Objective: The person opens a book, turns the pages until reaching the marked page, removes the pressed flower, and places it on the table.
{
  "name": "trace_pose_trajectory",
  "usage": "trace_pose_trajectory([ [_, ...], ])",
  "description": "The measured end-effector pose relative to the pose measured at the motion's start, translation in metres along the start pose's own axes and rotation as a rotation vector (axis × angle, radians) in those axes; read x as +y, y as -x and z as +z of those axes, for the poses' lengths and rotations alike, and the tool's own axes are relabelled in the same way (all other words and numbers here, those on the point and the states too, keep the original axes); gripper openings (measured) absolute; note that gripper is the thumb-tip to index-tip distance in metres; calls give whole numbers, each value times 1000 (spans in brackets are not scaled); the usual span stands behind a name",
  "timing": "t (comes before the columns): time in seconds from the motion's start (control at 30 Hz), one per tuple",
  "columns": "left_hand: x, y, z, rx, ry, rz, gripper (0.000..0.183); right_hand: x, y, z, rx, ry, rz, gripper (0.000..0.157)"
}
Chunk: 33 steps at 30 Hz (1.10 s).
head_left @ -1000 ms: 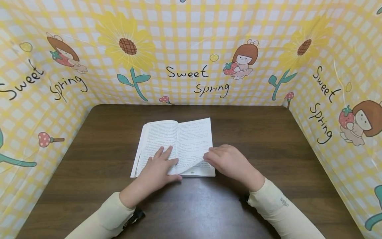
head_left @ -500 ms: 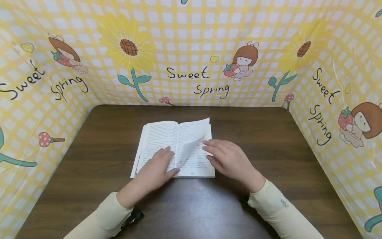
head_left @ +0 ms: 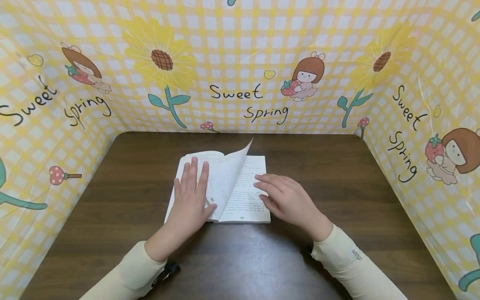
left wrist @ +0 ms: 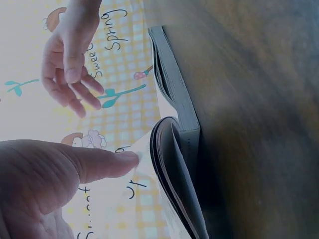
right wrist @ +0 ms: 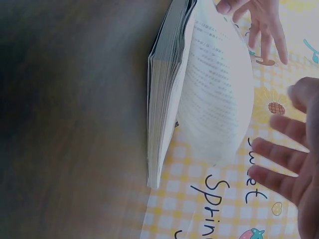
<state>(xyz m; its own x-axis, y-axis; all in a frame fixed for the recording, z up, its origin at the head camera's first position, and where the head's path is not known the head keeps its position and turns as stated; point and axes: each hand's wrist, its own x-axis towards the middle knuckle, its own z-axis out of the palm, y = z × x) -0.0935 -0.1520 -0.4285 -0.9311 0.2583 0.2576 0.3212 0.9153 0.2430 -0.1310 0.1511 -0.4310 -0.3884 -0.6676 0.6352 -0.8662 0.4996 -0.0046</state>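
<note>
An open paperback book (head_left: 249, 187) lies on the dark wooden table, printed text on both sides. One page (head_left: 228, 177) stands half turned near the spine, curling up, its far corner pointing up and right. My left hand (head_left: 189, 200) is spread over the left side, with the thumb at the turning page's lower part; in the left wrist view the thumb (left wrist: 107, 162) touches the paper. My right hand (head_left: 286, 200) hovers beside the right page's edge, fingers relaxed and apart, holding nothing. In the right wrist view its fingers (right wrist: 279, 154) are away from the raised page (right wrist: 217, 89).
The brown table (head_left: 131, 166) stretches around the book on all sides. Yellow checked cloth (head_left: 240, 54) with sunflowers and "Sweet Spring" lettering walls the table at the back, left and right.
The right hand has let go of the page's lower corner and drawn back slightly. The page has swung leftward past the spine, and the left hand has shifted left and spread over it.
</note>
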Motion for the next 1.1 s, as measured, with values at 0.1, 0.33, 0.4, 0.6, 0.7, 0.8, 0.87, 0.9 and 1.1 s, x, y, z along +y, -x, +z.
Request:
trace_pose_trajectory([
  [0.1, -1, 0, 0, -36, 0, 36, 125, 0, 1, 1, -91, -10, 57, 38],
  [0.33, -1, 0, 2, -119, -15, 85, 99, -1, 3, 3, -250, -6, 145, 49],
  [0.4, -1, 0, 2, -128, -23, 102, 91, 0, 4, 4, -274, -2, 154, 49],
  [0.6, -3, 2, 4, -160, -37, 142, 71, 0, 5, 8, -356, -1, 157, 55],
  [0.7, -2, 3, 5, -196, -33, 125, 68, -1, 7, 10, -435, -1, 160, 62],
  [0.8, -2, 4, 5, -236, -21, 98, 66, -1, 8, 11, -511, -2, 171, 69],
  [0.87, -1, 4, 4, -258, -14, 86, 64, -2, 9, 12, -549, -7, 178, 72],
  [0.9, -1, 4, 4, -267, -11, 81, 63, -2, 10, 13, -565, -9, 180, 73],
  [1.1, 0, 2, 5, -343, 15, 39, 59, -3, 12, 15, -614, -40, 183, 76],
])
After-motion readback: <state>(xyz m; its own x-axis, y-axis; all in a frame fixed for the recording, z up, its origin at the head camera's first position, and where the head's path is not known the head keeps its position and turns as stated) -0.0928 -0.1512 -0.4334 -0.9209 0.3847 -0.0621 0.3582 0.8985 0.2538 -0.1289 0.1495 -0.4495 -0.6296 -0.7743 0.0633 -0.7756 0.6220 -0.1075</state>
